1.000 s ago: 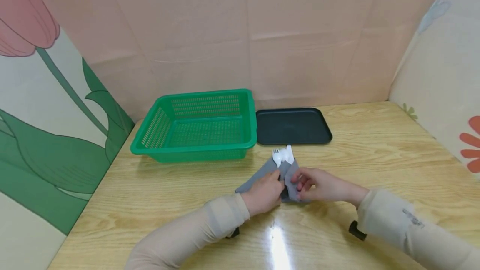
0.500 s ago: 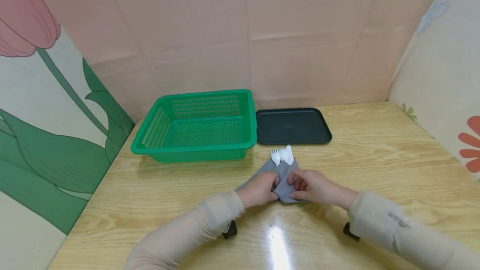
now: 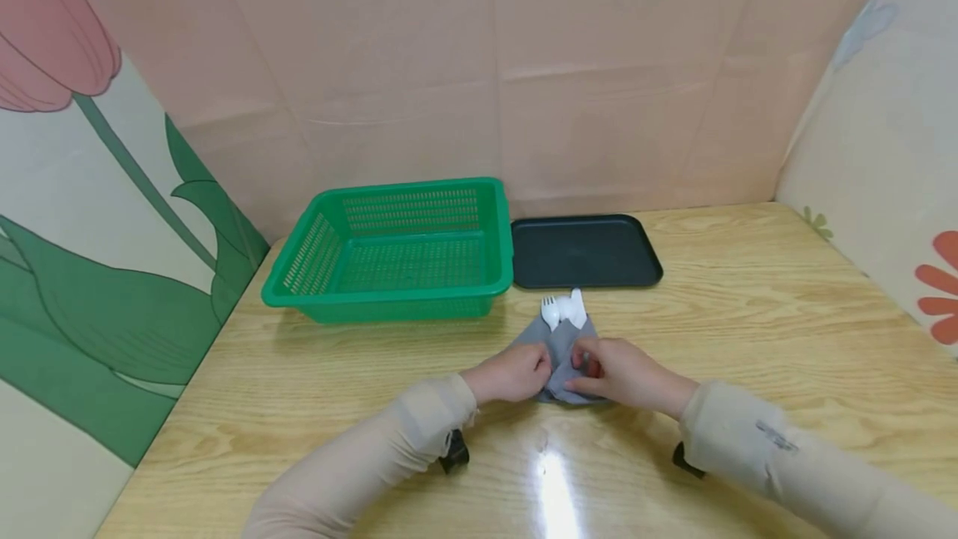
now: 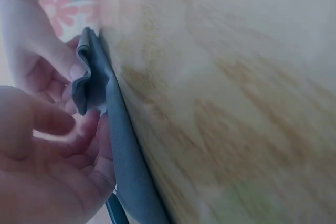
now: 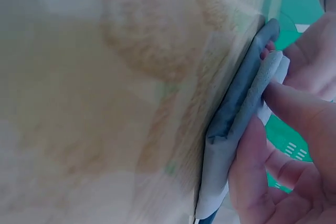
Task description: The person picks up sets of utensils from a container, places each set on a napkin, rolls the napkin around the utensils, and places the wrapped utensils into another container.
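Note:
A grey cloth napkin [image 3: 561, 343] lies folded on the table around white cutlery. The fork [image 3: 550, 314], a partly covered white piece [image 3: 565, 309] and the knife [image 3: 578, 308] stick out at its far end. My left hand [image 3: 512, 373] is at the napkin's left side with bent fingers curled at the cloth edge; its thumb stands apart in the left wrist view. From the right, my right hand [image 3: 632, 371] pinches a fold of the napkin between thumb and fingers, clearest in the right wrist view. The cutlery handles are hidden under the cloth.
Behind and left stands a green perforated basket [image 3: 397, 303]. A black tray [image 3: 587, 252] lies beside it, just beyond the cutlery tips. The wooden table [image 3: 748, 306] meets a pink back wall and patterned side walls.
My left hand has drawn back to the left from the napkin's middle, and the left corner that stuck out no longer shows. The right hand has shifted slightly left, bringing its fold over.

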`<state>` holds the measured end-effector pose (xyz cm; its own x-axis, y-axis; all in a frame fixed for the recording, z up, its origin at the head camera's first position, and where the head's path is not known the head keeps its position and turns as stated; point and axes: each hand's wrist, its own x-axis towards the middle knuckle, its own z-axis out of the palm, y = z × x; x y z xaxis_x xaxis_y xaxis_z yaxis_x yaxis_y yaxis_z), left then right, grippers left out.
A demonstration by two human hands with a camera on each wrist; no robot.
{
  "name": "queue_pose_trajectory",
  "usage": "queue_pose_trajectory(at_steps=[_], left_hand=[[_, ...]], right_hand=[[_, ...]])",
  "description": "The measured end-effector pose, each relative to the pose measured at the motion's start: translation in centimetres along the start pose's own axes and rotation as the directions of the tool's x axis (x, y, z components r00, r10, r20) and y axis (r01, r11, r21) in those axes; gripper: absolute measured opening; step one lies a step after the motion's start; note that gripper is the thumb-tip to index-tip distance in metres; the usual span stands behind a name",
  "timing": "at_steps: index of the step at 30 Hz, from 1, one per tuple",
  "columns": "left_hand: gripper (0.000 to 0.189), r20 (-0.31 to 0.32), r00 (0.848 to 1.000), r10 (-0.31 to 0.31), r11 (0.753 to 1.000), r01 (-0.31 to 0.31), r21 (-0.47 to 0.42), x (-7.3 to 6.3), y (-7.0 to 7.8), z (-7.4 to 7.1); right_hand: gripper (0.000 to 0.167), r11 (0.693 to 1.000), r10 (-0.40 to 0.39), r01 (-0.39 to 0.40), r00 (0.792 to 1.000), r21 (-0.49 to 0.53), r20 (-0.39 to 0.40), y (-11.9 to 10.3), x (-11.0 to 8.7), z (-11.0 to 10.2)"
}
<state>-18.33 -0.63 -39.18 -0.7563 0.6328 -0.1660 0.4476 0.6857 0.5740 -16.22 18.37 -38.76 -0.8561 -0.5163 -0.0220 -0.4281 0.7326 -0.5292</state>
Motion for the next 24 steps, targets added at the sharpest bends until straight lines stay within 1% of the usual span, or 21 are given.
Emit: queue_pose_trajectory(at_steps=[2,5,7,11,15,20,24], left_hand=[[0.025,0.010,1.000,-0.003,1.000,0.003,-0.028,-0.03,-0.01,-0.05],[0.035,0.033,0.999,0.017,0.999,-0.016,-0.043,-0.05,-0.07,-0.04],[0.038,0.043,0.999,0.032,0.999,-0.030,-0.042,-0.02,-0.14,0.03],[0.038,0.040,0.998,0.040,0.999,-0.041,0.034,0.11,-0.10,0.31],[0.047,0.036,0.999,0.023,0.994,-0.026,0.105,0.16,0.23,0.49],[0.052,0.016,1.000,-0.006,0.990,0.004,0.139,0.24,0.48,0.60],[0.046,0.005,1.000,-0.013,0.988,0.012,0.157,0.32,0.60,0.56]], right_hand=[[0.024,1.000,0.011,-0.011,1.000,-0.010,-0.005,-0.13,0.06,0.04],[0.027,0.999,0.036,-0.036,0.999,-0.015,-0.006,-0.32,0.12,0.10],[0.029,0.999,0.047,-0.047,0.999,-0.012,-0.005,-0.40,0.15,0.12],[0.031,0.998,0.054,-0.054,0.999,0.012,0.007,-0.34,0.12,0.07],[0.028,0.999,0.028,-0.029,0.999,0.029,0.018,-0.18,-0.01,-0.02],[0.023,0.999,-0.003,0.002,1.000,0.046,0.026,-0.16,-0.08,-0.16],[0.021,0.999,-0.032,0.031,0.999,0.038,0.013,-0.13,0.00,-0.28]])
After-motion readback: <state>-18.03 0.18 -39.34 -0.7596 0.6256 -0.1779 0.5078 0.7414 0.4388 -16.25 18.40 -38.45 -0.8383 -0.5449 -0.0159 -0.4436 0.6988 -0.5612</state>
